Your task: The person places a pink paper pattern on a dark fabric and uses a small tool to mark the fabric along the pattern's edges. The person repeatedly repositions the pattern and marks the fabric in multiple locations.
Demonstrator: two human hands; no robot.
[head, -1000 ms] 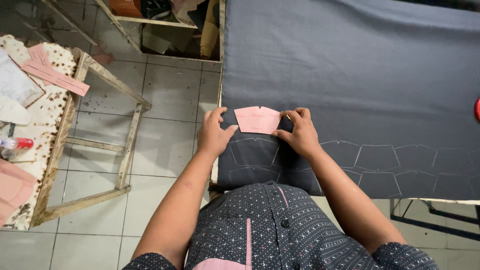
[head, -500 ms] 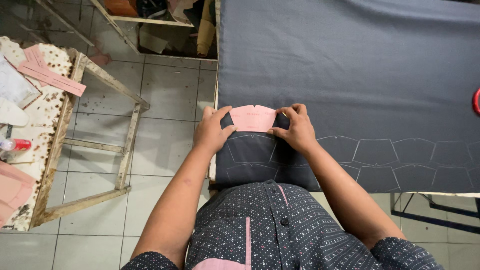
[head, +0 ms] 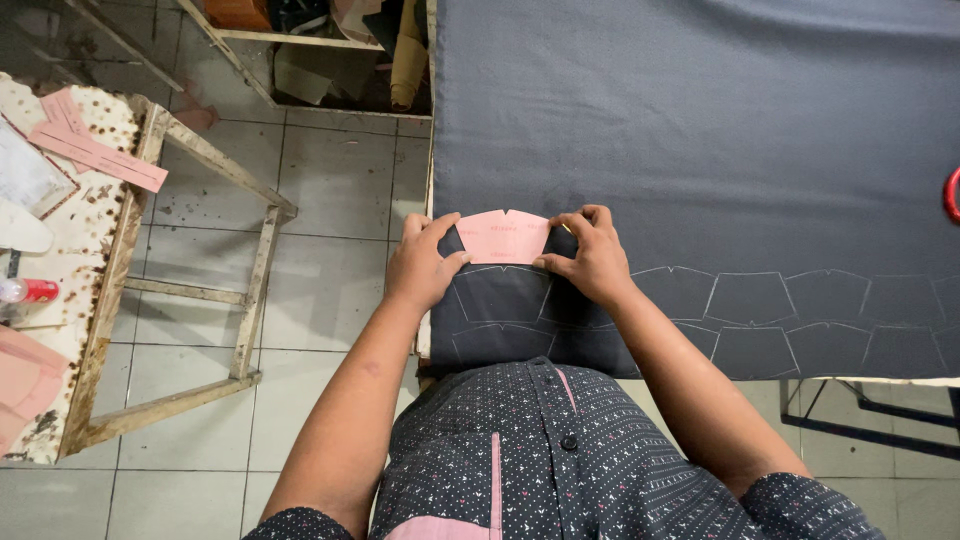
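A small pink paper pattern piece (head: 503, 237) lies flat on dark grey fabric (head: 700, 140) spread over a table. My left hand (head: 424, 263) presses its left edge with thumb and fingers. My right hand (head: 592, 252) pins its right edge the same way. White chalk outlines (head: 750, 298) of the same shape run in rows across the near edge of the fabric, to the right of and below the pattern.
A worn wooden table (head: 120, 240) stands at left with pink paper strips (head: 95, 150), a white piece and a small bottle (head: 25, 291). Tiled floor (head: 330, 260) lies between. A red object (head: 951, 196) sits at the fabric's right edge. Clutter fills the shelf (head: 330, 50) beyond.
Both hands slid the pink pattern slightly up and left on the fabric, setting it just above the top chalk outline.
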